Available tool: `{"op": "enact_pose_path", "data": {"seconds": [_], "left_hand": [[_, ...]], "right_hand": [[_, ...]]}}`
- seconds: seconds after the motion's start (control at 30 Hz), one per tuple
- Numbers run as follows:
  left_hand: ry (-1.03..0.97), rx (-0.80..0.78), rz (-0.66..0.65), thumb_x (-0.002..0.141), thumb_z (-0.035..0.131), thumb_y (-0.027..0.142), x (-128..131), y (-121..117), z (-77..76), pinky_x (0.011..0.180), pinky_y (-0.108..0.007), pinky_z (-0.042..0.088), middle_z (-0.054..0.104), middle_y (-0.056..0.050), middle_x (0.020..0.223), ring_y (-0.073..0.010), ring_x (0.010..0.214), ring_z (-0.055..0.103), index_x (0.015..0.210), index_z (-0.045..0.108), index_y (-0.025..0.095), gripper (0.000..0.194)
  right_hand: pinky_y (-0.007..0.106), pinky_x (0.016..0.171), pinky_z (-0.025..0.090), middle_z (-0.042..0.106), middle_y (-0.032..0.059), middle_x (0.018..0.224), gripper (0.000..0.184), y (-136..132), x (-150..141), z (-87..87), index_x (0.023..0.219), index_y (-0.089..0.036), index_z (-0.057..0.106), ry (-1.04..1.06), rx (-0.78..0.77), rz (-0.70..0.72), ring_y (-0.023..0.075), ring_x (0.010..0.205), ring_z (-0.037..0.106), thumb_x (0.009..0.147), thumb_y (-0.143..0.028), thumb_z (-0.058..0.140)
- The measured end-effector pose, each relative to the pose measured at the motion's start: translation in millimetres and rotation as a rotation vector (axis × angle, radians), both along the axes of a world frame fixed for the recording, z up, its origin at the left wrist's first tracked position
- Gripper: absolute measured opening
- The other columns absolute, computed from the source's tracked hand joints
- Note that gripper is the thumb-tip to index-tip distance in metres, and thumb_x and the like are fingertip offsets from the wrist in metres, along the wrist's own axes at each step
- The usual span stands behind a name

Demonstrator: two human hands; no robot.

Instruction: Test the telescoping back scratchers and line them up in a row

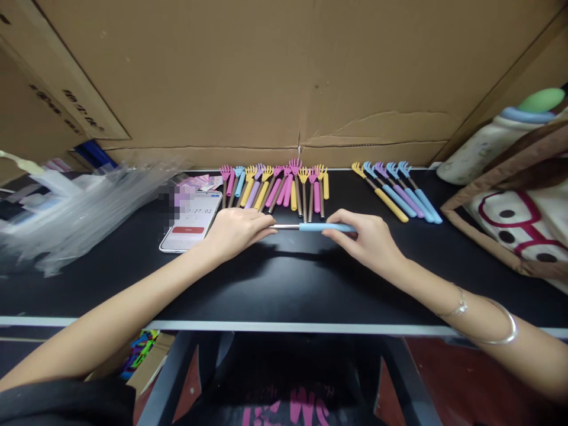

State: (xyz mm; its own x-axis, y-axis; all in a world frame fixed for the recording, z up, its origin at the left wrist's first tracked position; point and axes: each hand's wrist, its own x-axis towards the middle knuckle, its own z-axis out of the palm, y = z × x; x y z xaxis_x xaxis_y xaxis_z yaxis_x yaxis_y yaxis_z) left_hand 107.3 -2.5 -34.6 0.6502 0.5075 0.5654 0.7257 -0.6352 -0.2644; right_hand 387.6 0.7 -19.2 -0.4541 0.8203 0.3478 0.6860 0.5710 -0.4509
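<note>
Blue handle (331,227) pinched between the right fingers (339,232).

":27:02" on the phone (193,221), unclear dark characters (83,110) on cardboard (213,71), pink lettering (307,408) on black cloth (288,367)

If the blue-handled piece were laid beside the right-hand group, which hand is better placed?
Right, I judge: the right hand grips the blue handle and sits nearer that group than the left hand does.

Black sleeve (71,403); open silver bangle (513,329); thin bracelet (462,307) with charm.
</note>
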Motion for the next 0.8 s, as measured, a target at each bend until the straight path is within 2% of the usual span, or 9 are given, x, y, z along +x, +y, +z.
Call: {"op": "enact_pose_path", "data": {"seconds": [0.13,0.33,0.57,0.8], "left_hand": [[0.001,-0.035,0.029,0.101,0.039,0.041,2,-2,0.8,0.051,-0.024,0.031,0.07,-0.001,0.071,-0.0125,0.062,0.062,0.08,0.066,0.02,0.04],[-0.025,-0.092,0.05,0.101,0.04,0.041,5,-5,0.3,0.05,-0.024,0.029,0.069,-0.001,0.071,-0.0128,0.062,0.062,0.083,0.066,0.02,0.038],[-0.012,-0.111,0.067,0.1,0.042,0.04,5,-7,6.8,0.052,-0.024,0.033,0.072,-0.002,0.076,-0.0141,0.067,0.065,0.087,0.068,0.021,0.035],[-0.034,-0.067,0.091,0.096,0.048,0.041,5,-8,10.9,0.05,-0.025,0.03,0.072,-0.001,0.077,-0.0152,0.066,0.066,0.095,0.069,0.024,0.027]], "right_hand": [[0.028,0.062,0.038,0.068,0.0045,0.075,0.026,3,2,0.7,0.083,-0.022,0.062,-0.016,0.085,0.039,0.0159,0.06,0.055,0.088,-0.047,0.054],[0.028,0.062,0.038,0.068,0.0046,0.075,0.029,9,5,3.7,0.082,-0.022,0.062,-0.035,0.104,0.065,0.0163,0.061,0.056,0.088,-0.049,0.054],[0.027,0.059,0.035,0.066,0.003,0.071,0.029,10,6,8.5,0.084,-0.022,0.062,-0.053,0.057,0.068,0.015,0.058,0.054,0.088,-0.049,0.053],[0.024,0.055,0.03,0.059,-0.0011,0.061,0.028,14,9,9.7,0.087,-0.022,0.061,-0.089,-0.011,0.049,0.0131,0.054,0.051,0.088,-0.05,0.053]]}}
